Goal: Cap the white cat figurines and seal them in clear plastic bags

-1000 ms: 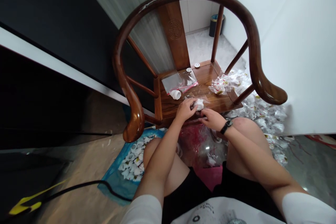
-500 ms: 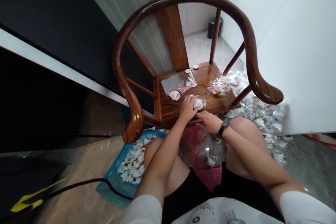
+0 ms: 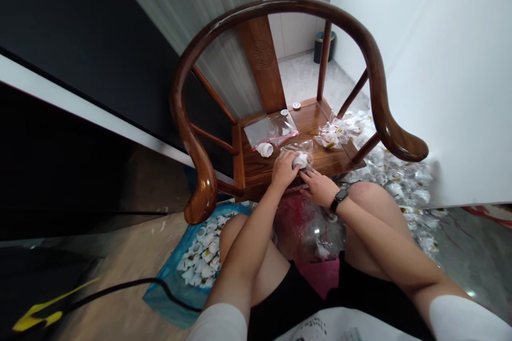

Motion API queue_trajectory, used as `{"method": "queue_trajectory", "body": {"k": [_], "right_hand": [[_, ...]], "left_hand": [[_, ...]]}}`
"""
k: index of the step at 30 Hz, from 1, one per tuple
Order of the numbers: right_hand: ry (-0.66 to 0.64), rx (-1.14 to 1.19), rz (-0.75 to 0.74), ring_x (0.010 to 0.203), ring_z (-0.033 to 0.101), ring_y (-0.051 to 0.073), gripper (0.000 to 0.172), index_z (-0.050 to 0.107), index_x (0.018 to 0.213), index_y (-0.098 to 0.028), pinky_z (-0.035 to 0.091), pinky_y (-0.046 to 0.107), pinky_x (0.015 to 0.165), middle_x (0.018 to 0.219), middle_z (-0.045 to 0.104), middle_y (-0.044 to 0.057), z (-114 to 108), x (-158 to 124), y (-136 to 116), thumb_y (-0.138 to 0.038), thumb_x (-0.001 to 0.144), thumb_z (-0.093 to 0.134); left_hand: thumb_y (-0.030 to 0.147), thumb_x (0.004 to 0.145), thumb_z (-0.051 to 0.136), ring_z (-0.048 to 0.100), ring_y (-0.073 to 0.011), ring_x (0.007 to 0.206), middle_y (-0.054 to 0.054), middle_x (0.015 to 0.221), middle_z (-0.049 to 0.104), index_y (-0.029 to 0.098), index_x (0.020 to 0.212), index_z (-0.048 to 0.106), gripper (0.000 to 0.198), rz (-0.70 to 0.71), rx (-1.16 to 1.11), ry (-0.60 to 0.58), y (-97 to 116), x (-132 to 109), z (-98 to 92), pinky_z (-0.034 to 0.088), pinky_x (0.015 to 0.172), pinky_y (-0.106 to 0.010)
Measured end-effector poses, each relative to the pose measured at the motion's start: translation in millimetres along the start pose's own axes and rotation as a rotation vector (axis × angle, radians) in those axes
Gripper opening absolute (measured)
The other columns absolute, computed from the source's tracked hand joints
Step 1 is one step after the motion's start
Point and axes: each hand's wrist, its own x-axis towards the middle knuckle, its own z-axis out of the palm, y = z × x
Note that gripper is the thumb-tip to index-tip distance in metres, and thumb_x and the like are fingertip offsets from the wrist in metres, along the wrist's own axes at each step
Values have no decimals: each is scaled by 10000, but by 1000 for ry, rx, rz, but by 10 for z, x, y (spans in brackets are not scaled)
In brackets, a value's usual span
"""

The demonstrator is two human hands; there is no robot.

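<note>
Clear plastic bag (image 3: 306, 148), left grip (image 3: 284, 170) curled over it, right grip (image 3: 322, 190) half open just beside it

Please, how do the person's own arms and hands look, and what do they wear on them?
The forearms are bare below white sleeves, the left sleeve and the right sleeve. The left hand and the right hand wear no gloves. A black wristwatch with a black strap sits on the right wrist; the left wrist shows none.
</note>
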Motion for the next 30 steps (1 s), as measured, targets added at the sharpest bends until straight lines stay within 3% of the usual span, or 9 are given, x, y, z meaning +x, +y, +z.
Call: {"method": "queue_trajectory", "body": {"k": [5, 8, 15, 18, 24, 27, 30], "right_hand": [[-15, -6, 20, 1247, 596, 333, 498, 583, 1448, -129, 521, 445, 1026, 1292, 686, 182, -62, -11, -26, -411, 1039, 600], [0, -14, 21, 1222, 593, 331, 418, 629, 1356, -132, 523, 442, 1004, 1255, 691, 179, -101, -15, -42, -398, 1034, 610], [144, 4, -12, 1266, 549, 338, 321, 649, 1259, -131, 511, 479, 1052, 1305, 655, 198, -135, 8, -90, -362, 1044, 588], [138, 38, -16, 1330, 530, 330, 354, 629, 1297, -110, 503, 467, 1099, 1339, 645, 202, -78, 18, -76, -346, 1035, 605], [29, -1, 27, 1497, 420, 383, 583, 503, 1502, -84, 523, 497, 1080, 1374, 637, 251, -7, -5, -77, -389, 1020, 627], [23, -28, 27, 1409, 497, 393, 602, 500, 1505, -60, 542, 519, 1050, 1368, 633, 269, -25, -13, -115, -396, 1021, 622], [27, -23, -28, 1459, 454, 387, 613, 502, 1505, -42, 535, 511, 1080, 1482, 564, 283, 7, -11, -149, -380, 1011, 635]], "left_hand": [[274, 831, 841, 551, -334, 1404, -142, 1505, 577, 199, 1499, 577, 723, -44, 22, -63, -34, -3, 28, 464, 1220, -482], [264, 865, 805, 541, -325, 1441, -131, 1554, 561, 211, 1497, 599, 667, -52, -16, -100, -53, -7, 52, 434, 1259, -470], [216, 913, 731, 628, -287, 1350, -99, 1518, 606, 264, 1479, 618, 579, -62, -5, -121, -4, 0, 33, 503, 1179, -420], [217, 928, 719, 625, -281, 1348, -98, 1483, 629, 254, 1441, 622, 523, -31, 24, -120, 8, -2, 14, 500, 1168, -417], [244, 922, 738, 647, -292, 1259, -108, 1309, 699, 231, 1277, 648, 366, -64, 85, -69, 22, -13, -14, 511, 1127, -450], [237, 894, 748, 573, -315, 1400, -149, 1459, 631, 201, 1360, 609, 488, -35, 81, -46, 1, -12, 1, 452, 1217, -484], [198, 896, 712, 450, -305, 1550, -143, 1651, 494, 207, 1530, 517, 664, 35, 63, -103, -34, -4, 28, 343, 1319, -504]]}}
